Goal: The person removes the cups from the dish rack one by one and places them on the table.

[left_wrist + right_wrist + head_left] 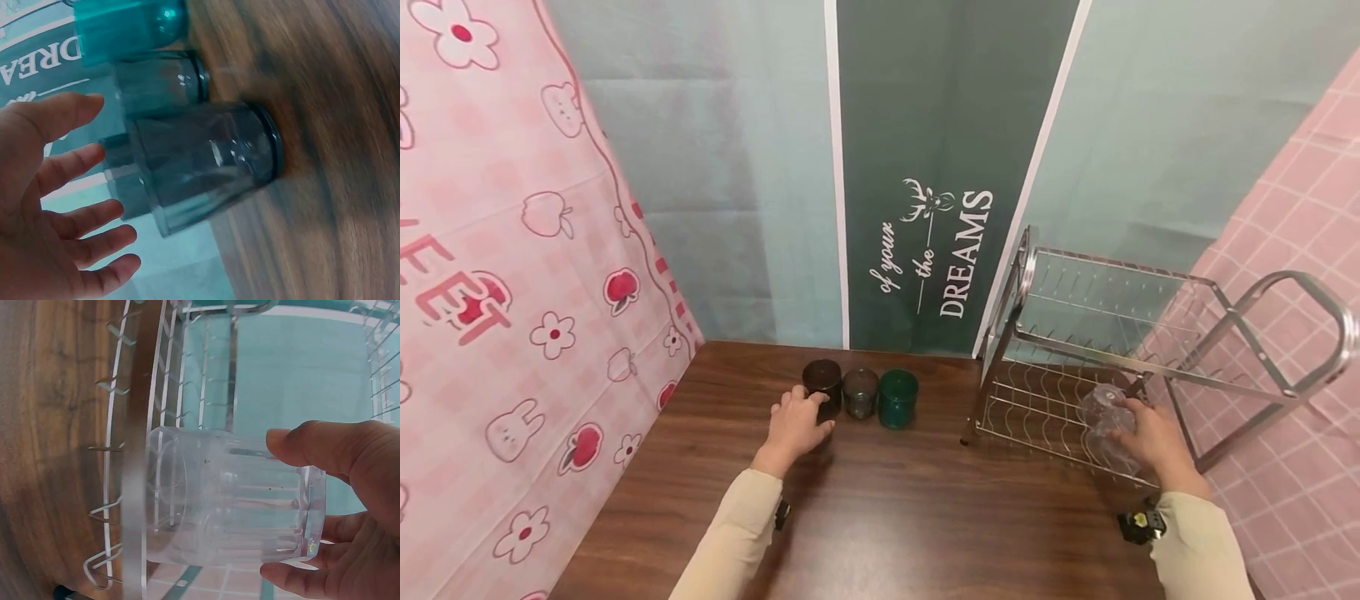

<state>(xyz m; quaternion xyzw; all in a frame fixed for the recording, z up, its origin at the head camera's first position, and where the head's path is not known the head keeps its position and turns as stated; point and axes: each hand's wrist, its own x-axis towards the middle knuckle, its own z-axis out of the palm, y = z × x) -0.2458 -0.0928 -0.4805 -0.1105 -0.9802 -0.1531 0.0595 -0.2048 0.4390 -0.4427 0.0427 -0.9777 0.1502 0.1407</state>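
Note:
My left hand (pixel 796 423) is beside a dark smoky glass (pixel 822 387) on the table, fingers spread and apart from it in the left wrist view. Past that glass's rim shows another glassy edge (pixel 122 181); whether it is nested or behind, I cannot tell. A smaller grey glass (pixel 861 395) and a teal glass (pixel 898 400) stand to its right in a row. On the lower tier of the metal rack (pixel 1120 363), my right hand (pixel 1156 442) holds a clear fluted glass (pixel 231 494) by its thick base, thumb on one side and fingers on the other. Its mouth faces the shelf wires.
The two-tier wire rack stands at the right of the brown wooden table (pixel 880 517), its upper tier over the right hand's work. A green printed cloth (pixel 955 100) hangs behind. Pink patterned cloths hang at the left (pixel 535 250) and right (pixel 1292 350).

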